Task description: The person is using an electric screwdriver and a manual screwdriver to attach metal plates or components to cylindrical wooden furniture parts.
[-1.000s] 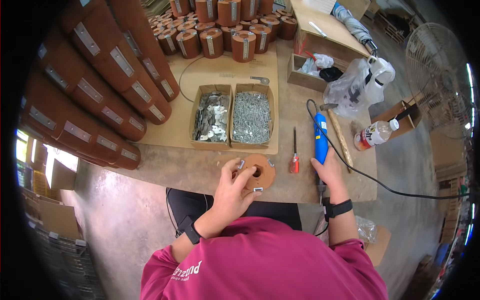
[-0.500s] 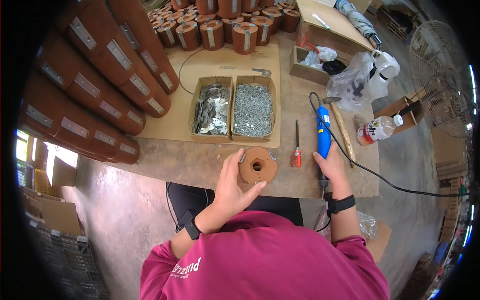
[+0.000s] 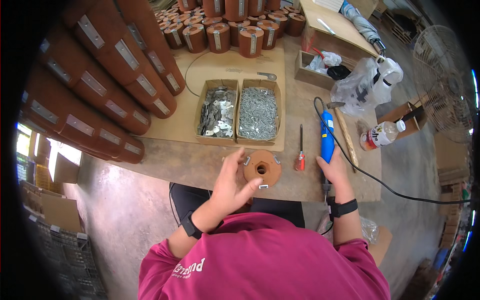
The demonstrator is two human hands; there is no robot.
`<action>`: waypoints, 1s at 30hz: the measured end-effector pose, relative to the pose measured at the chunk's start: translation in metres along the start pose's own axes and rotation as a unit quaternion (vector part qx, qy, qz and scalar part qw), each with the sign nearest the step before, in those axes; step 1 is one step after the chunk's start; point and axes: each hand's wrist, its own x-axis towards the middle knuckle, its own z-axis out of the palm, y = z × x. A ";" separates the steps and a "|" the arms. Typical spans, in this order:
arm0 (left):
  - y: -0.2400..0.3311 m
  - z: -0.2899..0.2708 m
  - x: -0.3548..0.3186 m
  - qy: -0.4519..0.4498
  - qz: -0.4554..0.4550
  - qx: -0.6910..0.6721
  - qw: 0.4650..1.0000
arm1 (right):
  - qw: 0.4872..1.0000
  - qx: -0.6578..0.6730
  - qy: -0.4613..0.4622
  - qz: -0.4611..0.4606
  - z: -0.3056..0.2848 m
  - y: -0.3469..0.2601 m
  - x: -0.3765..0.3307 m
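Observation:
A brown round block (image 3: 270, 175) with a hole through its middle stands at the table's front edge, small metal pieces on its rim. My left hand (image 3: 231, 187) is open at its left side, fingers spread; the thumb reaches over the near left edge, and whether it touches cannot be told. My right hand (image 3: 336, 172) is closed around the lower part of a blue corded electric screwdriver (image 3: 327, 137), its bit pointing back toward me. Between the two lies a screwdriver with a red handle (image 3: 300, 162).
Behind the block sit cardboard boxes of flat metal plates (image 3: 218, 112) and screws (image 3: 258, 114). Stacked brown cylinders (image 3: 90, 85) rise at the left, with more at the back. A hammer (image 3: 346, 135), black cord (image 3: 400, 195), bottle (image 3: 382, 135) and plastic bag (image 3: 362, 87) are on the right.
My left fingers have loosened from the block and moved slightly away, showing more of the metal piece at its near edge. The right hand still holds the electric screwdriver. The whole view has shifted slightly.

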 end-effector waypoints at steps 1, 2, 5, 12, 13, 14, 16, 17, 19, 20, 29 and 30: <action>-0.001 -0.009 0.006 -0.001 -0.013 0.018 1.000 | 1.000 0.000 -0.002 0.003 -0.001 -0.001 -0.001; -0.001 -0.017 0.015 -0.001 -0.027 0.036 0.999 | 1.000 0.000 -0.004 0.006 -0.002 -0.002 -0.001; -0.002 -0.043 0.053 0.081 -0.010 0.062 0.995 | 1.000 -0.005 -0.006 0.009 -0.004 -0.002 -0.001; -0.027 -0.088 0.105 0.050 -0.080 0.221 0.971 | 1.000 0.002 -0.011 -0.001 -0.005 -0.003 -0.003; -0.029 -0.084 0.107 0.039 -0.077 0.218 0.972 | 1.000 0.003 -0.005 -0.002 -0.005 -0.001 -0.004; -0.036 -0.082 0.108 0.041 -0.076 0.221 0.971 | 1.000 0.004 0.000 -0.004 -0.005 -0.001 -0.004; -0.046 -0.077 0.111 -0.065 -0.044 0.288 0.954 | 1.000 0.003 -0.001 -0.005 -0.007 -0.001 -0.005; -0.044 -0.073 0.111 -0.079 0.001 0.365 0.928 | 1.000 0.001 -0.002 -0.002 -0.007 -0.001 -0.005; -0.048 -0.070 0.109 -0.070 0.031 0.398 0.914 | 1.000 0.003 -0.008 0.000 -0.007 -0.002 -0.004; -0.050 -0.068 0.109 -0.060 0.060 0.429 0.899 | 1.000 0.004 -0.014 0.003 -0.007 -0.002 -0.004; -0.058 -0.068 0.111 -0.028 -0.016 0.323 0.946 | 1.000 -0.001 -0.002 0.005 0.000 0.003 0.000; -0.059 -0.069 0.109 -0.029 -0.018 0.323 0.946 | 1.000 -0.001 -0.004 0.005 0.000 0.002 -0.001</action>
